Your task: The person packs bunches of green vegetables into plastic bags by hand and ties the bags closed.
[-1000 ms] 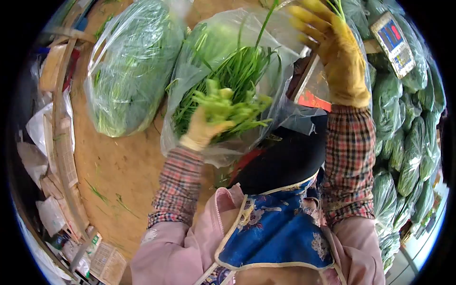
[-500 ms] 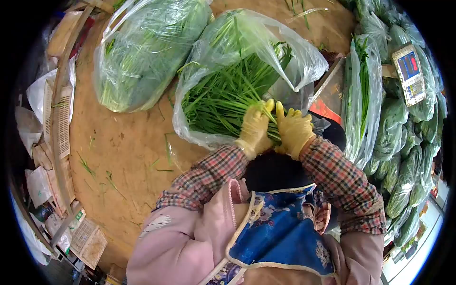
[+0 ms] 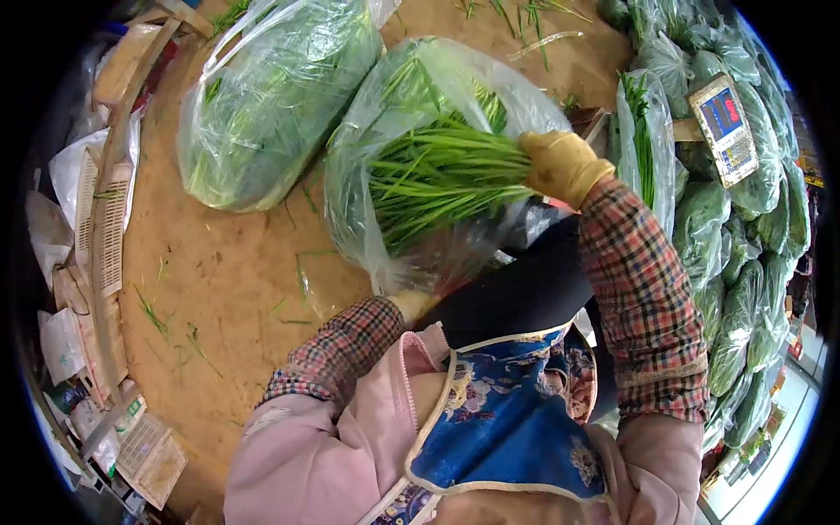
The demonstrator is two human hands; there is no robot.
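Observation:
A thick bunch of long, flat green chives (image 3: 451, 166) is held in my right hand (image 3: 564, 164), whose yellow-gloved fingers are wrapped round the bunch's right end. The leaves point left into the mouth of a clear plastic bag (image 3: 350, 206), which has more greens inside. My left hand (image 3: 413, 304), also gloved, is low at the bag's near edge by my dark-clad leg. Its fingers are hidden, so whether it grips the plastic does not show.
Another filled plastic bag of greens (image 3: 271, 114) lies to the left on the brown work surface (image 3: 206, 262), among loose leaf scraps. At right are a digital scale display (image 3: 724, 127), a slim bag of chives (image 3: 643, 144) and stacked bagged vegetables (image 3: 735, 324).
Both hands were together over the chives at the bag's near side. My right hand has moved up and right with the bunch; my left has dropped down and left to the bag's edge.

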